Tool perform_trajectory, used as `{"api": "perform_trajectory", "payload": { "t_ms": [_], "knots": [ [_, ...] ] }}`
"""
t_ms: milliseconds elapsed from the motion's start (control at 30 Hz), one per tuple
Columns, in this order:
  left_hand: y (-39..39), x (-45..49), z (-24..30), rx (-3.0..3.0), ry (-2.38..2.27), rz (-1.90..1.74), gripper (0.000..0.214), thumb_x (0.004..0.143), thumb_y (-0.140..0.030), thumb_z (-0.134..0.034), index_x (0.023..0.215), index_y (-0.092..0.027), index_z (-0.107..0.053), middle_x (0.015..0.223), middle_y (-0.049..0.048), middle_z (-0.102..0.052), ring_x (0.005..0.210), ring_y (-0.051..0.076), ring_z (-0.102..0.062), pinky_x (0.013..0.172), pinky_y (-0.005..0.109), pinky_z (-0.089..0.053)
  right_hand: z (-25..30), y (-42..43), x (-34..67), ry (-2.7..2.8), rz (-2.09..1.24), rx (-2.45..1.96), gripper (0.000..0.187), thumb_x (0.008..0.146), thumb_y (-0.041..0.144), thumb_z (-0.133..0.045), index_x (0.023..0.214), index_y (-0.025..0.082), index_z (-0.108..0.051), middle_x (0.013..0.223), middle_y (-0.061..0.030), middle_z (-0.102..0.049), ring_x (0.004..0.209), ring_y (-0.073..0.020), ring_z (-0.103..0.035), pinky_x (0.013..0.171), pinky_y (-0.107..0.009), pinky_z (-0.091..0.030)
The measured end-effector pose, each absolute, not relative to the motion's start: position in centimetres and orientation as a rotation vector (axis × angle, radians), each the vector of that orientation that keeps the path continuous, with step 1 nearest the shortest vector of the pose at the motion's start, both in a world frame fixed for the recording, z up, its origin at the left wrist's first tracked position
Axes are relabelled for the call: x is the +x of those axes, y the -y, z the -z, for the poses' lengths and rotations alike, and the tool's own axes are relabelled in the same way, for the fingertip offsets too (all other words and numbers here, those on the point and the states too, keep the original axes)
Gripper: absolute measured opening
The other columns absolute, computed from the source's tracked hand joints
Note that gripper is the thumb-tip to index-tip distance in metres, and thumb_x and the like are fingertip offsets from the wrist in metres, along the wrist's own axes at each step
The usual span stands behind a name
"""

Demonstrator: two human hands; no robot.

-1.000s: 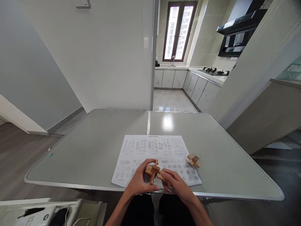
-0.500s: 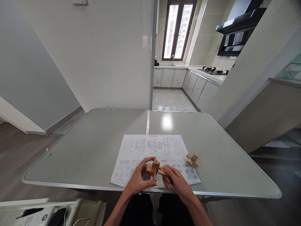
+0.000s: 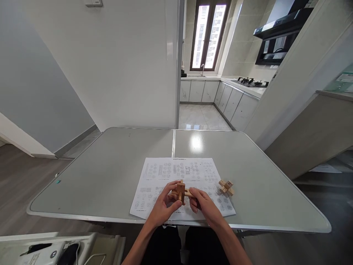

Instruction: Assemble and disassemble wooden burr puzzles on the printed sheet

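Observation:
Over the printed instruction sheet (image 3: 150, 173), my left hand (image 3: 162, 208) is closed round a wooden interlocking puzzle (image 3: 181, 188), fingers behind it and thumb at its lower front. The puzzle is made of crossed light-brown bars, one standing upright. My right hand (image 3: 204, 204) pinches the outer end of a flat wooden puzzle piece (image 3: 188, 192), whose inner end meets the puzzle's right side. How deep that piece sits inside I cannot tell. A second wooden puzzle (image 3: 226, 186), with crossed bars and a dark letter mark, rests at the sheet's right edge.
The grey folding table (image 3: 124, 158) has a metal rim and a centre seam. A small teal bit (image 3: 57, 181) lies near its left edge. At lower left stands a white bin (image 3: 91, 239) holding a white box and cables. A kitchen lies beyond the doorway.
The puzzle has been raised slightly and turned in my left hand, so its upright bar now leans differently. My right hand has moved a little up and left with the flat piece.

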State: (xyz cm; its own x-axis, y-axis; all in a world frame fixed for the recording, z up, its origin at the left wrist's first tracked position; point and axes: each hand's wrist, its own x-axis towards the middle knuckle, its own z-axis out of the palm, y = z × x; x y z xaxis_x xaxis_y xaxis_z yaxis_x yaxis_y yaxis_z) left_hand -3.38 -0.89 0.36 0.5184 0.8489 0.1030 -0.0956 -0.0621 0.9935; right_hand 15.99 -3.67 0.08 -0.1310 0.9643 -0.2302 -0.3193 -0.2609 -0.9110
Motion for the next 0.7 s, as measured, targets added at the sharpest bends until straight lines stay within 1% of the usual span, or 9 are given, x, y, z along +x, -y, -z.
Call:
{"api": "perform_trajectory", "payload": {
  "t_ms": [100, 200, 267, 400, 500, 600, 667, 700],
  "knots": [
    [0.9, -3.3, -0.2, 1.396, -0.710, -0.916, 0.034, 0.094, -0.041, -0.070, 0.124, -0.028, -0.062, 0.156, 0.0129, -0.043, 0.076, 0.013, -0.070, 0.077, 0.037, -0.059, 0.2, 3.4, 16.0, 0.855, -1.584, -1.088, 0.053, 0.085, 0.069, -0.066, 0.069, 0.022, -0.050, 0.055, 0.0087, -0.039, 0.048, -0.0098, -0.039, 0.052, -0.026, -0.032],
    [0.9, -3.3, 0.1, 1.385, -0.737, -0.957, 0.033, 0.094, -0.041, -0.070, 0.124, -0.028, -0.063, 0.156, 0.0129, -0.043, 0.068, 0.010, -0.068, 0.066, 0.033, -0.059, 0.6, 3.2, 15.7, 0.841, -1.548, -1.101, 0.054, 0.085, 0.070, -0.066, 0.067, 0.022, -0.048, 0.055, 0.0084, -0.040, 0.047, -0.0096, -0.038, 0.052, -0.026, -0.033],
    [0.8, -3.4, 0.1, 1.399, -0.764, -0.963, 0.032, 0.094, -0.041, -0.069, 0.123, -0.027, -0.064, 0.159, 0.0132, -0.041, 0.066, 0.010, -0.069, 0.064, 0.032, -0.059, 1.0, 3.2, 15.5, 0.839, -1.515, -1.106, 0.054, 0.085, 0.071, -0.065, 0.067, 0.022, -0.048, 0.055, 0.0084, -0.040, 0.047, -0.0096, -0.037, 0.052, -0.027, -0.032],
    [0.9, -3.4, -0.5, 1.424, -0.787, -0.956, 0.030, 0.094, -0.042, -0.069, 0.119, -0.025, -0.067, 0.164, 0.0145, -0.034, 0.066, 0.009, -0.068, 0.066, 0.032, -0.058, 1.9, 3.4, 15.0, 0.807, -1.442, -1.097, 0.053, 0.088, 0.070, -0.063, 0.068, 0.023, -0.047, 0.055, 0.0081, -0.039, 0.048, -0.0103, -0.035, 0.052, -0.027, -0.032],
    [1.0, -3.4, -1.0, 1.428, -0.785, -0.955, 0.029, 0.095, -0.044, -0.068, 0.116, -0.024, -0.068, 0.164, 0.0154, -0.034, 0.065, 0.009, -0.068, 0.067, 0.033, -0.058, 2.3, 3.4, 15.0, 0.742, -1.417, -1.068, 0.051, 0.090, 0.068, -0.062, 0.069, 0.024, -0.046, 0.058, 0.0079, -0.037, 0.048, -0.0110, -0.035, 0.050, -0.028, -0.032],
    [0.9, -4.0, -1.1, 1.420, -0.831, -0.956, 0.032, 0.093, -0.049, -0.069, 0.107, -0.021, -0.068, 0.157, 0.0152, -0.045, 0.065, 0.011, -0.067, 0.067, 0.033, -0.058, 2.4, 3.5, 15.0, 0.701, -1.376, -1.054, 0.049, 0.092, 0.065, -0.060, 0.068, 0.025, -0.045, 0.059, 0.0075, -0.036, 0.049, -0.0121, -0.037, 0.051, -0.028, -0.034],
    [0.4, -4.9, -1.1, 1.435, -0.942, -0.968, 0.036, 0.090, -0.054, -0.069, 0.101, -0.020, -0.067, 0.143, 0.0128, -0.060, 0.067, 0.013, -0.069, 0.069, 0.032, -0.058, 2.5, 3.6, 15.0, 0.694, -1.329, -1.052, 0.048, 0.093, 0.064, -0.059, 0.068, 0.025, -0.045, 0.060, 0.0071, -0.036, 0.050, -0.0128, -0.039, 0.052, -0.028, -0.037],
    [0.0, -5.5, -1.1, 1.460, -1.029, -0.974, 0.038, 0.090, -0.056, -0.068, 0.099, -0.020, -0.067, 0.130, 0.0108, -0.067, 0.069, 0.015, -0.070, 0.070, 0.032, -0.057, 2.5, 3.7, 15.0, 0.699, -1.308, -1.051, 0.048, 0.093, 0.064, -0.059, 0.068, 0.025, -0.045, 0.060, 0.0068, -0.037, 0.052, -0.0130, -0.040, 0.053, -0.028, -0.037]
  ]
}}
